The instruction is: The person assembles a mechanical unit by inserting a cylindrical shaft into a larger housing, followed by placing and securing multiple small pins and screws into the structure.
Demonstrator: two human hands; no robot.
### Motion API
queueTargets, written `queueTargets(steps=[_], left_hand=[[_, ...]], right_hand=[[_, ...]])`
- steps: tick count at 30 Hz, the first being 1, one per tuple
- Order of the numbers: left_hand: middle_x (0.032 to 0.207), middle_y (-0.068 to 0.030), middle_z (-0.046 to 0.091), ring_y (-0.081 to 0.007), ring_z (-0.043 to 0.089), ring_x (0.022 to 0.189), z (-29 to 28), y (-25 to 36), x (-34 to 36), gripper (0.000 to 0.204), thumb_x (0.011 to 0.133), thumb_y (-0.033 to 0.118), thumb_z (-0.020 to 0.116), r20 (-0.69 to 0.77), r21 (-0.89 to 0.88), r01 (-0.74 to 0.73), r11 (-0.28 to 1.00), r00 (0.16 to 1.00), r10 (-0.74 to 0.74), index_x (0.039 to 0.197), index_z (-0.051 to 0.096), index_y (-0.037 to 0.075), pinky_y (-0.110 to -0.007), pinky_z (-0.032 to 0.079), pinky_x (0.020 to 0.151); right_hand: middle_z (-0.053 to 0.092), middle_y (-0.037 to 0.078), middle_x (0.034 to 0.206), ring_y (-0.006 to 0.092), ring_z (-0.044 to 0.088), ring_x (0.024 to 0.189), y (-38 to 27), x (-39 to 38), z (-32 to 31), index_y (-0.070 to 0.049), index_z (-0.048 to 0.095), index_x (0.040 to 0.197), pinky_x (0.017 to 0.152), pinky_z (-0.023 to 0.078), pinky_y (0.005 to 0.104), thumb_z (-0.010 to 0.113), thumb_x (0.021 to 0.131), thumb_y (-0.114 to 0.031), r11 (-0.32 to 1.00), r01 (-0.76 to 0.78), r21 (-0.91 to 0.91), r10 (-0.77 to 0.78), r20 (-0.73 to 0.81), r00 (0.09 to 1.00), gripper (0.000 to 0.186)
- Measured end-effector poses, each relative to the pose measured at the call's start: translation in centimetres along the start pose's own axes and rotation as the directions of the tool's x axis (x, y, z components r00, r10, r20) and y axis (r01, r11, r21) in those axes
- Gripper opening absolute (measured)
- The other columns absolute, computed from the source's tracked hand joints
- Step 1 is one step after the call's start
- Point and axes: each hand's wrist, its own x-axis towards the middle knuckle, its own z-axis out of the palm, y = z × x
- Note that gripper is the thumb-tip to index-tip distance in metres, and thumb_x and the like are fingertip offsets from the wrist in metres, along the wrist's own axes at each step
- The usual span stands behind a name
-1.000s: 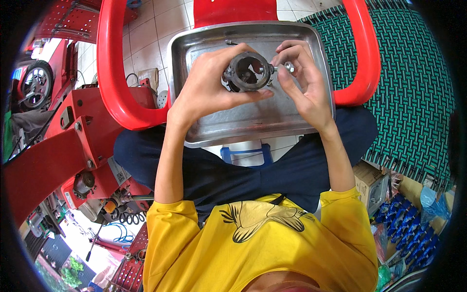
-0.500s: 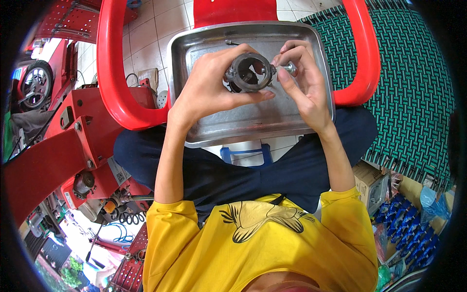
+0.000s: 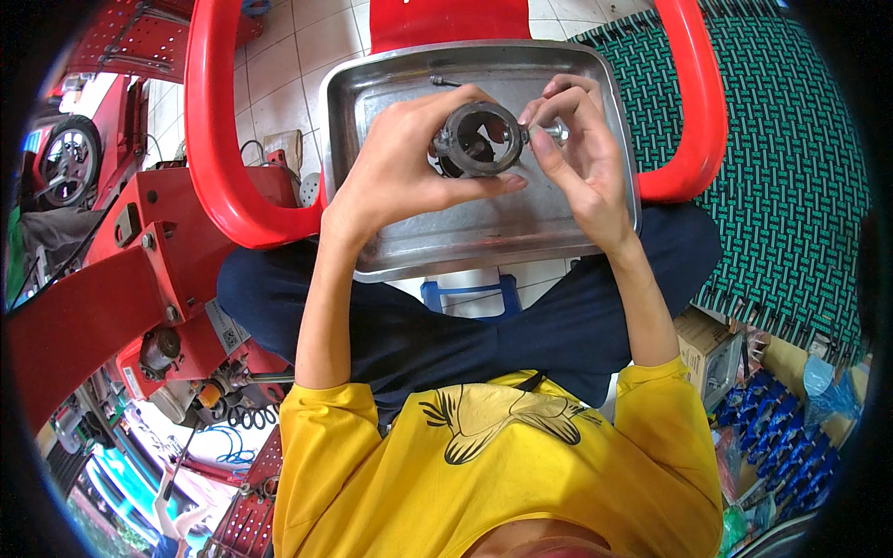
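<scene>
Over the metal tray, my left hand grips a dark round metal part that looks like a throttle body. Its ring-shaped mouth faces up, and my thumb and fingers wrap around its left side and lower edge. On the part's right side, my right hand pinches a small shiny metal piece between thumb and fingers. That piece meets the part's side; its full shape is hidden by my fingers. A thin dark rod-like piece lies in the tray near its far edge.
A red plastic chair surrounds the tray with its armrests. To the right stands a green woven lounger. At left are a red metal lift frame and a motorcycle wheel. A cardboard box and blue packets sit lower right.
My hands stay in nearly the same place; the dark part and the fingers of my right hand shift very slightly. At the lower left, another person's arm and something bright blue have come into view.
</scene>
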Motion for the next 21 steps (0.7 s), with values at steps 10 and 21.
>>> queueTargets(steps=[10,21], left_hand=[[0.089,-0.0079,0.072,-0.0133,0.068,0.08,0.2,-0.2,0.0,0.051,0.066,0.021,0.093,-0.013,-0.003,-0.025,1.0,1.0,0.025,0.108,0.068,0.004,-0.03,0.055,0.076],[0.088,-0.0064,0.071,-0.0115,0.066,0.077,0.2,-0.3,-0.1,0.052,0.067,0.023,0.093,-0.011,0.014,-0.012,1.0,1.0,0.012,0.108,0.068,0.004,-0.027,0.054,0.073]], right_hand=[[0.05,0.006,0.116,0.015,0.051,0.109,-0.2,0.1,-0.1,-0.006,0.061,0.101,0.086,0.045,0.03,0.068,0.096,-0.024,0.996,-0.08,-0.035,0.082,0.048,0.995,0.02],[0.051,0.005,0.112,0.0135,0.051,0.099,-0.1,0.3,0.5,-0.005,0.06,0.099,0.078,0.042,0.0288,0.062,0.099,-0.022,0.998,-0.059,0.012,0.059,-0.006,0.998,0.018]])
